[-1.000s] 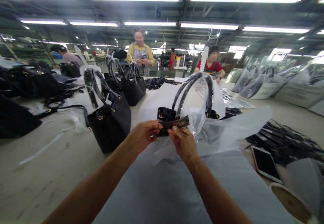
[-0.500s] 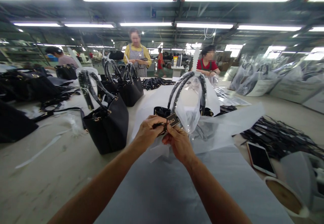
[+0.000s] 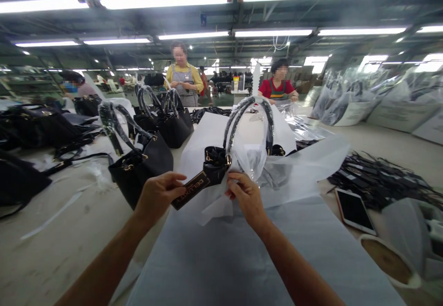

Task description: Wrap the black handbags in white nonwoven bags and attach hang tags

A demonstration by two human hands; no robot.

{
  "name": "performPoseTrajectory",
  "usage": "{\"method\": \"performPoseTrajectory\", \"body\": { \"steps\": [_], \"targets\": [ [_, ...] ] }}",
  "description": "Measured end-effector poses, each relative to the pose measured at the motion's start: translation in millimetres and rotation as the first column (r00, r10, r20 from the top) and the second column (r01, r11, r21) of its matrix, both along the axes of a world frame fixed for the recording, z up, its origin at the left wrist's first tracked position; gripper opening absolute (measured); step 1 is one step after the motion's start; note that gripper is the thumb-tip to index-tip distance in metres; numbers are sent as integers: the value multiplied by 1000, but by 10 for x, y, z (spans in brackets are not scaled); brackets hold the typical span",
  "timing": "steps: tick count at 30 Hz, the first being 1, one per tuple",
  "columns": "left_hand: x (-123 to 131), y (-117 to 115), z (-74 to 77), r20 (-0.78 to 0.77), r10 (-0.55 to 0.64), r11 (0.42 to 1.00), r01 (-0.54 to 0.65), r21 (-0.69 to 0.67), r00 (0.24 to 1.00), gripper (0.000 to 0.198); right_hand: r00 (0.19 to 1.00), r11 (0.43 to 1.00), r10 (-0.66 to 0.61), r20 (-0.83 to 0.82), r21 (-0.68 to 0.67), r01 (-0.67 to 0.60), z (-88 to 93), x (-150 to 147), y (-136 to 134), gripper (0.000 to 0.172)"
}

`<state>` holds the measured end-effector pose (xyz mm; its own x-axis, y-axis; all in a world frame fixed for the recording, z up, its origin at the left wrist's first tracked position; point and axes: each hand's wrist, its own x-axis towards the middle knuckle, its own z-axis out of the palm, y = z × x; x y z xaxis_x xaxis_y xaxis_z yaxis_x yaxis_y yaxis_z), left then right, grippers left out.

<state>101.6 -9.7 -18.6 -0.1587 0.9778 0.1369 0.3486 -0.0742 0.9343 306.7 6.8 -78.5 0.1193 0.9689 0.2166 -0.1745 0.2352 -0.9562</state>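
Note:
Between thumb and fingers my left hand (image 3: 161, 195) pinches the end of a dark tag (image 3: 194, 189) with gold lettering and a gold border. My right hand (image 3: 244, 197) is closed at the lower front of a bag's wrapped handles (image 3: 247, 112); what its fingertips hold is too small to make out. That bag's black part (image 3: 215, 158) shows at the left, while white paper (image 3: 301, 177) and clear plastic cover much of the rest. Left of my hands stands a black handbag (image 3: 147, 167) with plastic-wrapped handles.
Black straps (image 3: 377, 181) lie in a heap at the right, beside a phone (image 3: 355, 211) and a tape roll (image 3: 389, 260). Several black bags stand at the left and back. Two people (image 3: 183, 77), (image 3: 278, 84) stand across the table.
My left hand has moved left and down with the tag, which is now drawn out flat and away from my right hand. The view has shifted slightly.

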Motion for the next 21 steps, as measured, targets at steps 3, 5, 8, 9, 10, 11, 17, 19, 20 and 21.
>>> {"method": "performPoseTrajectory", "body": {
  "steps": [3,5,8,9,10,11,17,19,20,21],
  "targets": [
    [-280,-136,-33,-69,115,993,-116,-18,991,29,1000,1000,-11,-17,10,11,-66,12,20,22],
    [-374,-211,-73,-73,96,993,-100,-59,993,31,1000,1000,-8,-25,17,8,-91,5,20,20],
    [-330,-272,-86,-60,-166,959,147,-243,984,36,1000,999,-23,-14,49,23,-134,18,-14,18],
    [-276,-272,-68,-66,-257,931,228,-286,964,38,999,997,-44,-8,60,44,-162,35,-32,18],
    [-209,-258,-37,-90,-314,913,275,-300,945,39,998,995,-69,-6,66,69,-201,59,-52,18],
    [-133,-229,6,-138,-323,922,278,-270,936,40,996,993,-94,-5,64,95,-252,90,-72,18],
    [454,288,419,-403,41,905,137,404,914,34,980,985,-146,134,-71,156,-727,308,-160,18],
    [696,550,599,-436,73,807,204,554,897,40,977,983,-130,172,-107,149,-882,359,-184,17],
    [821,686,692,-464,91,762,239,602,881,46,975,982,-113,193,-127,139,-949,378,-195,16],
    [945,820,785,-485,112,721,265,640,867,53,972,981,-93,214,-148,127,-1010,395,-205,15]
  ]
}}
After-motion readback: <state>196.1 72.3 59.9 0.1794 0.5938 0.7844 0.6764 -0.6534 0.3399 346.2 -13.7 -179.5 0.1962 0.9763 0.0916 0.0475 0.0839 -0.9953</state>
